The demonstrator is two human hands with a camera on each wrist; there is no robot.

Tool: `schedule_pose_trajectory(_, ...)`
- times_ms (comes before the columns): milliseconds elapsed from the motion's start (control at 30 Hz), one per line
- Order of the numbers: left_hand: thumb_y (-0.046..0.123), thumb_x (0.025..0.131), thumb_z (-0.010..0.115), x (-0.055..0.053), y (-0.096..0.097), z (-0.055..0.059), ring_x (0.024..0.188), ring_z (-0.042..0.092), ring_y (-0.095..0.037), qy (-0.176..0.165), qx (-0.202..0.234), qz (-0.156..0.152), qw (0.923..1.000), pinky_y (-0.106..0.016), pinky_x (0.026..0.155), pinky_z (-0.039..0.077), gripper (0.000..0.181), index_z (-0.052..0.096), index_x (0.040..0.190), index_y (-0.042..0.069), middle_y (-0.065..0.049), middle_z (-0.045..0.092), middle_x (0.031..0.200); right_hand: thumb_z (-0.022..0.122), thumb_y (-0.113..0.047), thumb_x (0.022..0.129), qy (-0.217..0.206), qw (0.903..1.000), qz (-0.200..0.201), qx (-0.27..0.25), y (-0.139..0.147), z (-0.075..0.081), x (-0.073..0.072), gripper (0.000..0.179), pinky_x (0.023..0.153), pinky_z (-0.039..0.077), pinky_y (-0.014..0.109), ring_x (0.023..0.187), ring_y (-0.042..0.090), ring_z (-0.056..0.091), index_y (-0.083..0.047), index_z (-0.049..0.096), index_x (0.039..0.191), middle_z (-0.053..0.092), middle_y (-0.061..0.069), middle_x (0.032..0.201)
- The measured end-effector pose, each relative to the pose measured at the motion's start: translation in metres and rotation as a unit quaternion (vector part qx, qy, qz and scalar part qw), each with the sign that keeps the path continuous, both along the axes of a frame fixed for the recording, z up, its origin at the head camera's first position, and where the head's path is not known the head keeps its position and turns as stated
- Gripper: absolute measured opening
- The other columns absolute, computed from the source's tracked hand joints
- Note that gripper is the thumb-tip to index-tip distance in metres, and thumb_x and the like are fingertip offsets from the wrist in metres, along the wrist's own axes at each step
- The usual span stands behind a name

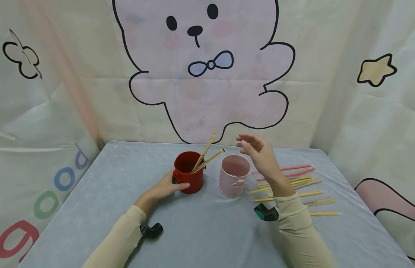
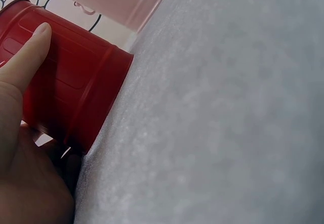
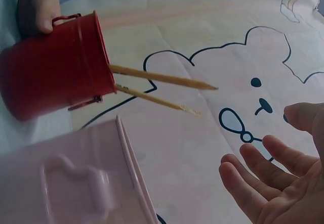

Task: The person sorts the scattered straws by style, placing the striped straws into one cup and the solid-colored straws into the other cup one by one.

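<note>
While gripping the red cup (image 1: 195, 182) around its side with the left hand (image 1: 167, 186), holds the right hand (image 1: 259, 154) empty, spread loosely, near the pink cup (image 1: 230, 182) but apart. Has two tan sticks (image 1: 205, 150) leaning inside the red cup, upright on the table (image 1: 211, 230) just left of the pink cup, with loose red and yellow sticks (image 1: 309, 182) lying farther right.

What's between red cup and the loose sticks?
The pink cup, in the head view, stands between the red cup and the loose sticks; the right hand hovers near it, holding nothing.
</note>
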State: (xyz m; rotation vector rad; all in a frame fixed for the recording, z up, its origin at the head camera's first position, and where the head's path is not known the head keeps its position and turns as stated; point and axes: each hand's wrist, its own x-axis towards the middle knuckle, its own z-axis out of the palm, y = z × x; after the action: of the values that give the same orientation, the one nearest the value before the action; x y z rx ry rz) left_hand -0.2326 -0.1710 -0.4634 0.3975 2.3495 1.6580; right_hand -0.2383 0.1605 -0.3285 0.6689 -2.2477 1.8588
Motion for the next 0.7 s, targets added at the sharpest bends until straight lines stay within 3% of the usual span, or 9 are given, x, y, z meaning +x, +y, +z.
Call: schedule_pose_trajectory(700, 0.035, 0.089, 0.076, -0.002, -0.001, 0.001, 0.143, 0.039, -0.030, 0.006, -0.004, -0.004, 1.0000, -0.059, 0.120, 0.030, 0.078, 0.036, 0.153, 0.015, -0.007, 0.047, 0.153, 0.054, -0.014, 0.105, 0.014, 0.9990, -0.021, 0.036, 0.062, -0.013, 0.000, 0.023, 0.086, 0.057, 0.016, 0.105, 0.005, 0.069, -0.008, 0.064, 0.125, 0.068, -0.016, 0.112)
